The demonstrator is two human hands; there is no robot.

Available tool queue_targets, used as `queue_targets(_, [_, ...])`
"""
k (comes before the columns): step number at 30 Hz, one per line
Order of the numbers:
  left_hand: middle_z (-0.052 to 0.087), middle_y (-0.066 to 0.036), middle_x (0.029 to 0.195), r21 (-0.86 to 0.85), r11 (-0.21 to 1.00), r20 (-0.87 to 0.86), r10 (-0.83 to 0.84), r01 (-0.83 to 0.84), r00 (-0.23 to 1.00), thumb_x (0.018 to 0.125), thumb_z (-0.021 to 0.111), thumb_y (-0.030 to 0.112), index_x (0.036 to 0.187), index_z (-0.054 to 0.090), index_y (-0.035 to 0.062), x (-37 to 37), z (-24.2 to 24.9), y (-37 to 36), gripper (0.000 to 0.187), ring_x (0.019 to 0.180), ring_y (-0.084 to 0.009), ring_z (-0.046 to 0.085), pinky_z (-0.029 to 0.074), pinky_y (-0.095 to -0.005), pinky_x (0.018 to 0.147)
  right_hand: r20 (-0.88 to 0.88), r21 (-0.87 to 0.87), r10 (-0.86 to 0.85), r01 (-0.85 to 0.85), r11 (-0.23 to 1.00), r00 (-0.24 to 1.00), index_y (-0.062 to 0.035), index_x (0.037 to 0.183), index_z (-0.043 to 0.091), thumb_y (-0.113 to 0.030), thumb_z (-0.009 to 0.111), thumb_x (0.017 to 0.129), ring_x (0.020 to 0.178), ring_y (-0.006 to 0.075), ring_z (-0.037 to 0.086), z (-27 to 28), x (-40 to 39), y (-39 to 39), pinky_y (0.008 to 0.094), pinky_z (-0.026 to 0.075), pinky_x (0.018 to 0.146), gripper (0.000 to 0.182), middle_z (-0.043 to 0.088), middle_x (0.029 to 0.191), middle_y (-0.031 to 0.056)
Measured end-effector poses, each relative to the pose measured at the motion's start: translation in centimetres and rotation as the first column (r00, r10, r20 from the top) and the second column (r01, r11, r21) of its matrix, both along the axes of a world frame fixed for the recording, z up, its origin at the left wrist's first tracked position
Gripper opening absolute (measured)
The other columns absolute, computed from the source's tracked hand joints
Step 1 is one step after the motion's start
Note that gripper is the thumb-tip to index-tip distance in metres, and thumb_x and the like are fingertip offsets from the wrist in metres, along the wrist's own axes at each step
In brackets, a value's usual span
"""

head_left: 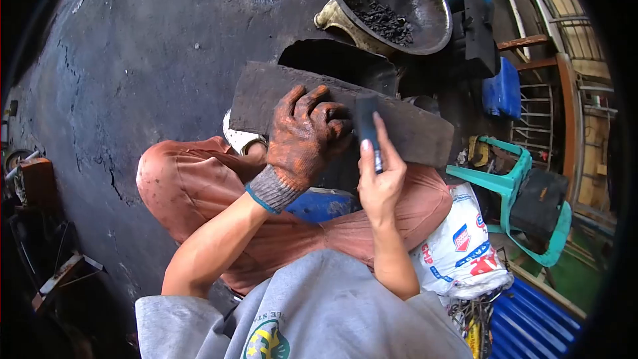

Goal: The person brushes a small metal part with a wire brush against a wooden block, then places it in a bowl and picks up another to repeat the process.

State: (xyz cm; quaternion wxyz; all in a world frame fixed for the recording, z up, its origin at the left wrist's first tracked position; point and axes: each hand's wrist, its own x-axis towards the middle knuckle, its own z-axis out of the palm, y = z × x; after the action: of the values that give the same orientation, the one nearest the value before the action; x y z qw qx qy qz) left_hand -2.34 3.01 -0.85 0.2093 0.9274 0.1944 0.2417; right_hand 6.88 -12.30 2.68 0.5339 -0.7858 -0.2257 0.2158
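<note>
A dark, worn board (419, 133) lies across in front of my crossed legs. My left hand (306, 134), in a grey knit glove with orange, dirt-stained coating, rests at the board's near edge, its fingers curled; what is under them is hidden. My bare right hand (382, 176) is closed round a dark, blade-like tool (365, 119), index finger stretched along it. The tool is slightly blurred and stands over the board, just right of my gloved fingers. Behind the board is a black curved container (339, 60).
A large metal pan (432, 26) with black pieces (385, 23) stands ahead. To the right are a blue jerrycan (502, 90), a teal stool (502, 183) and a white printed sack (458, 242). A blue object (322, 205) is between my legs.
</note>
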Motion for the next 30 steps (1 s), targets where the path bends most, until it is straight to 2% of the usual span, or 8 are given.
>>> queue_targets(4, [0.071,0.005,0.129,0.017,1.0,0.042,0.016,-0.017,0.999,0.082,0.082,0.032,0.105,0.079,0.0262,0.2,-0.8,-0.1,0.024,0.138,-0.028,0.058,0.041,-0.0557,0.12,0.012,-0.107,0.026,-0.025,0.994,1.0,0.008,0.149,0.061,-0.005,0.063,0.108,0.118,0.0178,0.069,-1.0,-2.3,-4.2,0.0318,0.053,0.102,0.043,0.068,0.147,0.0253])
queue_targets(12, [0.072,0.003,0.127,0.039,0.999,0.098,0.03,-0.034,0.995,0.083,0.081,0.032,0.105,0.079,0.0252,0.2,-0.9,0.0,0.023,0.137,-0.0272,0.059,0.04,-0.0548,0.121,0.216,-0.19,0.082,-0.041,0.981,0.973,0.0046,0.151,0.061,-0.009,0.062,0.109,0.122,0.0214,0.071,-1.1,-2.1,-2.5,0.0337,0.053,0.105,0.044,0.072,0.14,0.0242])
queue_targets(14, [0.072,0.003,0.126,0.011,1.0,0.057,0.021,-0.022,0.998,0.082,0.081,0.032,0.104,0.079,0.0248,0.2,-1.0,-0.2,0.023,0.136,-0.0278,0.059,0.04,-0.0549,0.121,0.152,-0.117,0.062,-0.044,0.992,0.986,-0.0025,0.157,0.059,-0.011,0.062,0.111,0.065,0.001,0.043,-2.7,-2.5,-5.6,0.0195,0.038,0.057,0.046,0.067,0.096,-0.0014])
queue_targets(15, [0.072,0.003,0.126,-0.015,1.0,0.065,0.003,-0.002,0.998,0.083,0.081,0.032,0.104,0.078,0.0244,0.2,-0.6,0.0,0.022,0.137,-0.0281,0.059,0.04,-0.0547,0.121,0.08,-0.11,0.04,-0.032,0.993,0.996,-0.0026,0.157,0.059,-0.009,0.061,0.111,0.065,0.001,0.043,-1.3,-2.3,-5.4,0.0186,0.038,0.057,0.046,0.068,0.099,-0.0015])
queue_targets(16, [0.072,0.003,0.126,-0.017,1.0,0.068,-0.003,0.004,0.998,0.083,0.081,0.032,0.104,0.078,0.0244,0.2,-0.3,0.0,0.022,0.137,-0.0281,0.059,0.04,-0.0547,0.121,0.018,-0.126,-0.016,0.018,0.992,1.0,0.0061,0.154,0.057,-0.004,0.06,0.11,0.119,0.0183,0.07,0.6,-2.1,-4.0,0.0324,0.054,0.102,0.046,0.075,0.134,0.0224])
queue_targets(21, [0.073,-0.002,0.122,-0.061,0.998,0.13,0.021,-0.013,0.991,0.087,0.075,0.023,0.094,0.075,0.0177,0.2,-0.4,-0.2,0.009,0.135,-0.0313,0.06,0.043,-0.0574,0.118,0.351,-0.164,0.1,-0.043,0.985,0.931,0.0057,0.151,0.06,-0.005,0.061,0.109,0.13,0.0307,0.07,-0.2,-2.0,-0.8,0.036,0.053,0.105,0.043,0.067,0.146,0.0266])
queue_targets(24, [0.073,-0.002,0.121,-0.118,0.991,0.135,0.081,-0.066,0.988,0.086,0.075,0.023,0.095,0.075,0.0174,0.8,-1.1,-0.3,0.01,0.135,-0.0319,0.06,0.043,-0.0574,0.118,0.007,-0.179,-0.001,0.002,0.984,1.0,0.0033,0.155,0.057,-0.005,0.061,0.109,0.124,0.0258,0.071,0.4,-2.9,-4.1,0.0351,0.052,0.106,0.047,0.072,0.14,0.0246])
queue_targets(30, [0.073,-0.002,0.118,-0.094,0.995,0.168,0.039,-0.024,0.985,0.087,0.075,0.025,0.094,0.07,0.0144,0.3,-0.4,-0.5,0.013,0.134,-0.0322,0.061,0.044,-0.0585,0.117,0.125,-0.216,0.039,-0.011,0.976,0.991,0.0014,0.156,0.057,-0.006,0.06,0.111,0.071,0.0126,0.054,1.0,-2.0,-0.3,0.0334,0.052,0.07,0.046,0.07,0.091,0.0059])
